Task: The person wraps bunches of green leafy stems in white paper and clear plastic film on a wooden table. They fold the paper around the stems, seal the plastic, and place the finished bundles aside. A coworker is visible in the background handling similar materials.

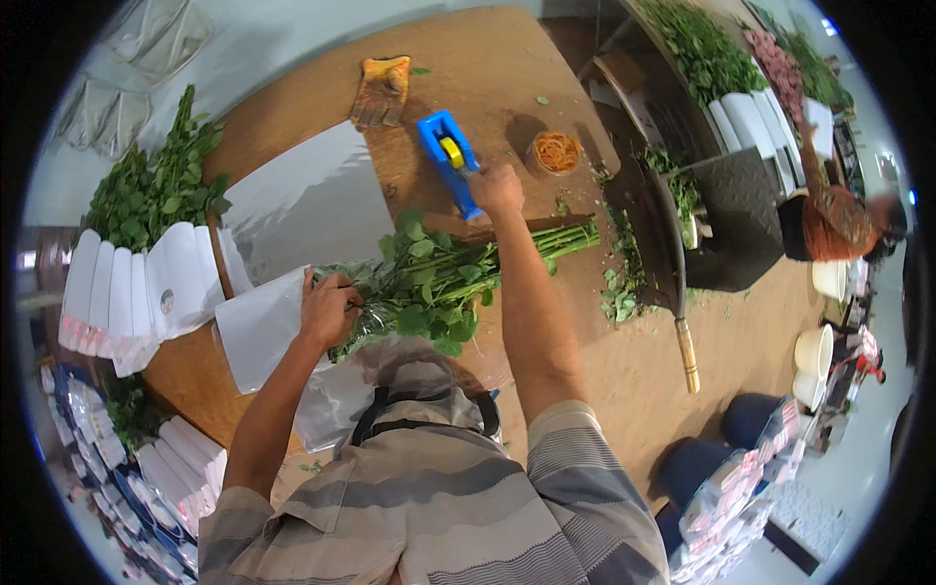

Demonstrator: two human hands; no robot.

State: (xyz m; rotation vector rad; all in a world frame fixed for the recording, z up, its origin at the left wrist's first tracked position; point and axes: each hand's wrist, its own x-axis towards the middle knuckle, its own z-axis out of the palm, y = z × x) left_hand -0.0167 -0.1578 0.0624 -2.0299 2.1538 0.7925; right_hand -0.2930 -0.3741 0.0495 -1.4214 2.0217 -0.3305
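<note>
My left hand [333, 311] presses and grips the clear plastic sleeve [267, 329] where it wraps a bunch of leafy green stems [428, 285]. The flower heads are hidden inside the wrap, and the bare stem ends [574, 238] point right. Over the stems reaches my right arm. Its hand [501, 191] has the fingers pinched together at the cutting end of a blue tape dispenser [462, 199], apparently on the tape's end, which the fingers mostly hide. A yellow-cored roll [452, 152] sits in the dispenser. Flat plastic sleeves [307, 212] lie beyond my left hand.
A tub of rubber bands [557, 151] and worn work gloves [380, 91] lie on the wooden table [468, 44]. Wrapped bunches [150, 285] stand left. At right are a long-bladed cutter with a wooden handle [687, 358], cut leaves [621, 292] and another person [837, 219].
</note>
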